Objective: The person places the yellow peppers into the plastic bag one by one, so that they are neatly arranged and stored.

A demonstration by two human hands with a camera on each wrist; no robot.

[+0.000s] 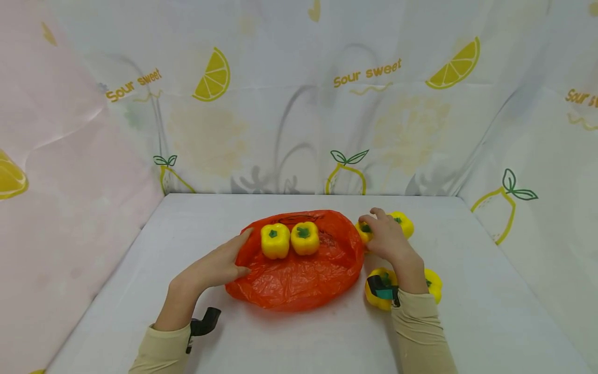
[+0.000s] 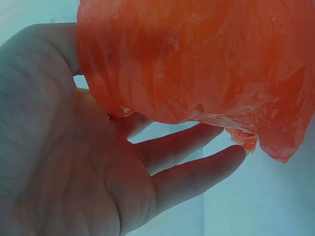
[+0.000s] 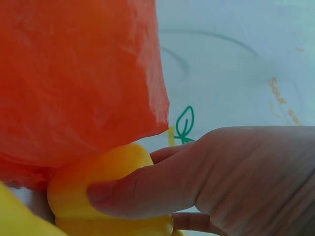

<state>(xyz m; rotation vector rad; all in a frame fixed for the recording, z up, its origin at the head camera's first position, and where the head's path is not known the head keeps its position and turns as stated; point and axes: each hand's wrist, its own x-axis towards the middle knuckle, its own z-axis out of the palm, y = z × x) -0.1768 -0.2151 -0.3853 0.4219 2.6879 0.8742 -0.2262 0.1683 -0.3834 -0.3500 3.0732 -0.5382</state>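
A red plastic bag (image 1: 299, 283) lies spread with its mouth facing up. Inside it, side by side, are two yellow bell peppers with green stems, the left pepper (image 1: 275, 241) and the right pepper (image 1: 305, 239). My left hand (image 1: 219, 265) touches the bag's left edge. In the left wrist view its fingers (image 2: 197, 179) reach out straight, partly hidden by the bag. Just right of the bag, my right hand (image 1: 388, 239) grips another yellow bell pepper (image 3: 101, 172), thumb on its near side. That pepper touches or nearly touches the bag's side; its far side is hidden.
More yellow bell peppers stand on the white table (image 1: 336, 343) at the right: a far pepper (image 1: 404, 224) beyond the right hand, a near pepper (image 1: 376, 298) and another pepper (image 1: 434, 285) beside the right wrist. A lemon-printed cloth (image 1: 280, 119) hangs behind the table.
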